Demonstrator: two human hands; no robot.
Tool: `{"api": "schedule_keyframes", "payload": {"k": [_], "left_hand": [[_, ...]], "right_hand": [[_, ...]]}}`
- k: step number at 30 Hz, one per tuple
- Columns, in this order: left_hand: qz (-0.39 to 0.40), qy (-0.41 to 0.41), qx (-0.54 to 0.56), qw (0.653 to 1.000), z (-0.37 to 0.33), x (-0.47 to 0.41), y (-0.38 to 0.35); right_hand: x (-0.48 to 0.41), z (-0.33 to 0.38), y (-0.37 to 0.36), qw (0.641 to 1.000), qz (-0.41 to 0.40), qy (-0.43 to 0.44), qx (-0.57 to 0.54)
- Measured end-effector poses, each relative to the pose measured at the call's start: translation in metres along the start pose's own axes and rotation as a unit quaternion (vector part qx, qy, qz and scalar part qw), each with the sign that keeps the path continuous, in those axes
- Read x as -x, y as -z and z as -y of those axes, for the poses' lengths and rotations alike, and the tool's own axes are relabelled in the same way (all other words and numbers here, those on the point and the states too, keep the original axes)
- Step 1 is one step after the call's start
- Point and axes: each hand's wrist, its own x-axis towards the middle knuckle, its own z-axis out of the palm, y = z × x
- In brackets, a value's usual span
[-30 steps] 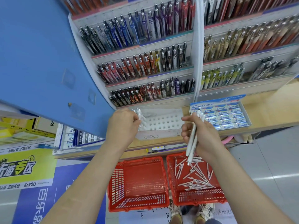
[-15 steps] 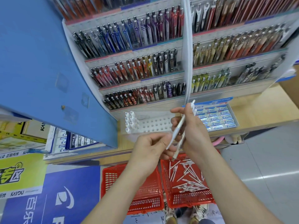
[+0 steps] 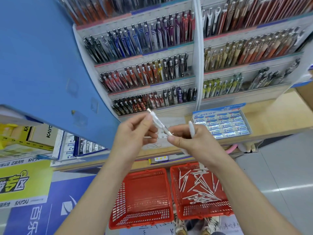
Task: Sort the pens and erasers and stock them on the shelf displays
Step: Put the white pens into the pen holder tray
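Head view: the only camera; both hands meet mid-frame, in front of the shelf's lower ledge.
Left hand [image 3: 132, 134]: thumb and fingertips pinch the upper end of the white pen [image 3: 159, 122].
Right hand [image 3: 198, 143]: thumb and forefinger pinch the same pen's lower end, while the other fingers curl round a second white pen [image 3: 192, 131] that stands almost upright through the fist.
Pen axis: slanted, from upper left of centre down to the right, and bridging the two hands.
Key relation: the perforated tray [image 3: 160, 135] lies directly behind the hands on the ledge and is mostly hidden. By my reading the pen must be turned upright to meet a hole, and the left hand looks the nearer one.
Pen make: slim smooth white barrel with a pale metallic tip at each visible end.
Tray make: white plastic with a grid of round holes. Which holes are filled cannot be told.
Supply: the right basket [image 3: 203, 216], of red plastic lattice, holds a loose scatter of thin white pens at lower right.
Left basket [image 3: 144, 223]: the same red lattice, just beside it, with no pens seen inside.
Eraser box [image 3: 221, 123]: blue and white, right of centre, packed with sleeved blocks in rows.
Shelf displays [image 3: 147, 77]: stepped tiers of clipped pens, dark, red, blue and yellow.
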Motion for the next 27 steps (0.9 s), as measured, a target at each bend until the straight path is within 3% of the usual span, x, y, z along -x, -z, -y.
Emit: {"api": "schedule_keyframes", "payload": {"k": [5, 9, 11, 15, 19, 23, 27], "left_hand": [[0.011, -0.035, -0.077, 0.996, -0.013, -0.006, 0.011], [-0.089, -0.085, -0.113, 0.986, -0.013, -0.010, 0.026], [-0.134, -0.122, -0.178, 0.967, -0.009, -0.013, 0.038], [-0.147, -0.158, -0.295, 0.931, 0.006, -0.012, 0.049], [-0.128, -0.189, -0.368, 0.901, 0.019, -0.010, 0.052], [-0.130, -0.243, -0.471, 0.838, 0.027, -0.009, 0.053], [-0.111, -0.244, -0.524, 0.809, 0.036, -0.016, 0.054]], "right_hand": [[-0.004, 0.001, 0.001, 0.997, -0.002, 0.024, 0.076], [-0.014, -0.007, 0.005, 0.991, -0.083, 0.033, 0.096], [-0.022, -0.020, 0.013, 0.976, -0.145, 0.008, 0.162], [-0.028, -0.051, 0.021, 0.938, -0.128, -0.076, 0.315], [-0.022, -0.063, 0.014, 0.945, -0.120, -0.074, 0.297], [-0.016, -0.068, 0.009, 0.968, -0.089, -0.067, 0.225], [-0.018, -0.070, 0.007, 0.973, -0.120, -0.066, 0.185]]}}
